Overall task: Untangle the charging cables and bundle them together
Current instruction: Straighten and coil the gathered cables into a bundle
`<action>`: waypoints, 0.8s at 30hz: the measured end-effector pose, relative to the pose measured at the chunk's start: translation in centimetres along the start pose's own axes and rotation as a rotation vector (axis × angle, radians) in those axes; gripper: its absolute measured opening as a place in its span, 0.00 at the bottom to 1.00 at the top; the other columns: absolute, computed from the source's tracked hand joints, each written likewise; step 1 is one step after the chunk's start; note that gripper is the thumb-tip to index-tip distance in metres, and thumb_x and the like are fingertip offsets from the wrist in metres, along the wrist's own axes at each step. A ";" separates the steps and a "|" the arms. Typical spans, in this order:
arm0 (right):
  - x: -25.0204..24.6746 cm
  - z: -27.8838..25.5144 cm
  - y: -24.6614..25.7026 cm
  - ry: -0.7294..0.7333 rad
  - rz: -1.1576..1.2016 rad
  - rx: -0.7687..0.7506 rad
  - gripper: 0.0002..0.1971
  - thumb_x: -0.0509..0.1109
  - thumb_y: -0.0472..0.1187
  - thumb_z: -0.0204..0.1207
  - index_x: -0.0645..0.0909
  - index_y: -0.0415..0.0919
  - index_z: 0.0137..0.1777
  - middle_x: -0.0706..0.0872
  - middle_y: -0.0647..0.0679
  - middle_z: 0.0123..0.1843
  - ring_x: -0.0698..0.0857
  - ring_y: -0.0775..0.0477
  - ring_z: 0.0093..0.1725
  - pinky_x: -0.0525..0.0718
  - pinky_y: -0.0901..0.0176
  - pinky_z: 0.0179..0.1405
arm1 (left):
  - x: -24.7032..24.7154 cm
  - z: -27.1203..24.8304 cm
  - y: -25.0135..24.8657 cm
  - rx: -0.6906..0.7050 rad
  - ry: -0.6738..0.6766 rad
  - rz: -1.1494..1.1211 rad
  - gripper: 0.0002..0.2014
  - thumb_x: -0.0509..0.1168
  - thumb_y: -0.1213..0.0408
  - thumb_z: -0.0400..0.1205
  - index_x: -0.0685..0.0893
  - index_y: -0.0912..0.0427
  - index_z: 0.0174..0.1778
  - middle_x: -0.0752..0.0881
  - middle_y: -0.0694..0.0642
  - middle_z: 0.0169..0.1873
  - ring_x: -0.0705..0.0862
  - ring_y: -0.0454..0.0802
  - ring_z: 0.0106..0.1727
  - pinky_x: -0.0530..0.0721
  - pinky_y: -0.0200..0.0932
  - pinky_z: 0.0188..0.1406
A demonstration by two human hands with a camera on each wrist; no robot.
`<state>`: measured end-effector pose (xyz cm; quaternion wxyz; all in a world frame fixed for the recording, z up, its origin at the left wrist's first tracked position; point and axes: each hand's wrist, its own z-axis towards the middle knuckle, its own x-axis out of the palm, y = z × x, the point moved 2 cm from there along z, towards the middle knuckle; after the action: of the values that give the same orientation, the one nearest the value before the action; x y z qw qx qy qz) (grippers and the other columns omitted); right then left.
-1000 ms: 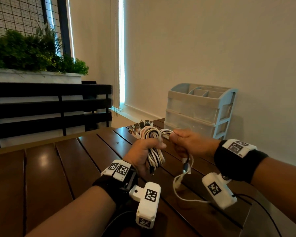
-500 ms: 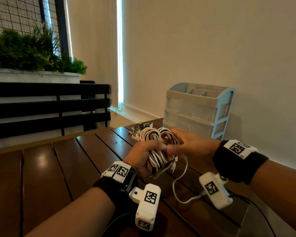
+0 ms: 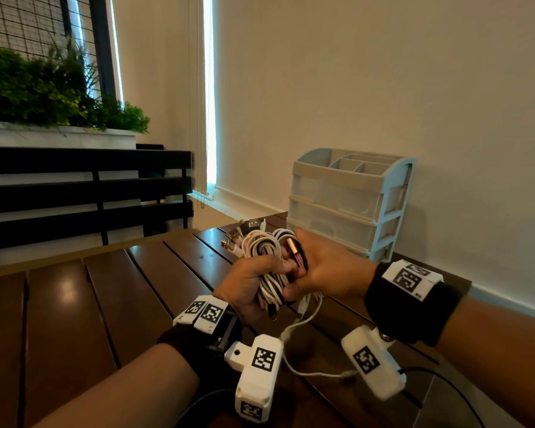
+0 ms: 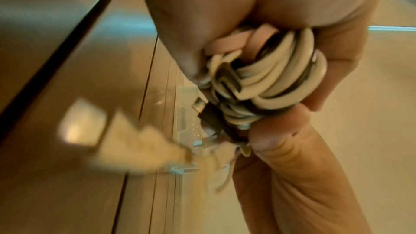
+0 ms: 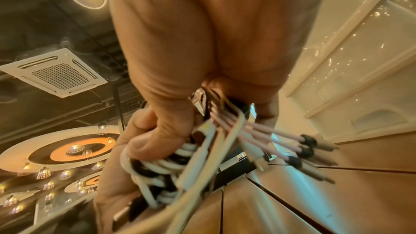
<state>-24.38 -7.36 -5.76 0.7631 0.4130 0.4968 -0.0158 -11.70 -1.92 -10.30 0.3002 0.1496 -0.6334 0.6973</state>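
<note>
I have the cable bundle (image 3: 267,267) up off the wooden table (image 3: 74,307), on the near side of the drawer organizer (image 3: 349,205), which stands at the table's far edge against the wall. My left hand (image 3: 247,288) is wrapped round the middle of the coil, thumb over the top, and my right hand (image 3: 325,273) closes on it from the organizer's side, fingers curled over the loops, so both hands are pressed together on the same bunch. I judge the cables light, soft and springy: white, black and pinkish strands that will want to uncoil the moment the grip slackens, and smooth enough to slide past each other. The waist of the coil, where my left hand sits, looks the best place to hold, leaving the plug ends (image 3: 244,231) fanned out toward the organizer. One loose white cable (image 3: 303,322) hangs below the bundle toward me, away from the organizer, and trails onto the table; I reckon it needs gathering in. I cannot tell how many cables there are or whether any are knotted inside the fist. The left wrist view is blurred, the right wrist view shows pink leads (image 5: 265,131) jutting out, and no tie or strap is visible.
</note>
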 end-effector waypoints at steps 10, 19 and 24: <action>-1.2 -1.5 -0.5 0.070 0.265 0.057 0.14 0.68 0.45 0.80 0.77 0.41 0.62 0.87 0.47 0.43 0.87 0.49 0.44 0.87 0.54 0.49 | 0.8 -0.3 -0.5 0.025 -0.005 -0.015 0.09 0.62 0.75 0.73 0.87 0.67 0.42 0.87 0.64 0.32 0.88 0.56 0.32 0.87 0.47 0.34; 0.7 -0.7 -0.6 -0.199 -0.112 0.021 0.11 0.57 0.45 0.86 0.77 0.53 0.43 0.87 0.46 0.36 0.85 0.54 0.33 0.85 0.53 0.39 | 0.0 0.0 -0.5 0.054 -0.175 0.001 0.10 0.61 0.74 0.74 0.87 0.70 0.32 0.86 0.62 0.26 0.86 0.52 0.26 0.88 0.41 0.28; 1.2 -0.9 0.1 -0.227 -0.232 -0.013 0.13 0.56 0.43 0.86 0.73 0.52 0.39 0.81 0.51 0.35 0.78 0.55 0.33 0.77 0.64 0.35 | -0.7 0.3 -0.3 0.082 -0.283 0.104 0.09 0.67 0.73 0.72 0.86 0.70 0.46 0.88 0.65 0.37 0.89 0.57 0.36 0.89 0.48 0.37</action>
<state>-24.36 -6.29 -6.80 0.8100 0.3437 0.4519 -0.1471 -11.02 -2.39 -10.46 0.1650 0.2254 -0.6474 0.7091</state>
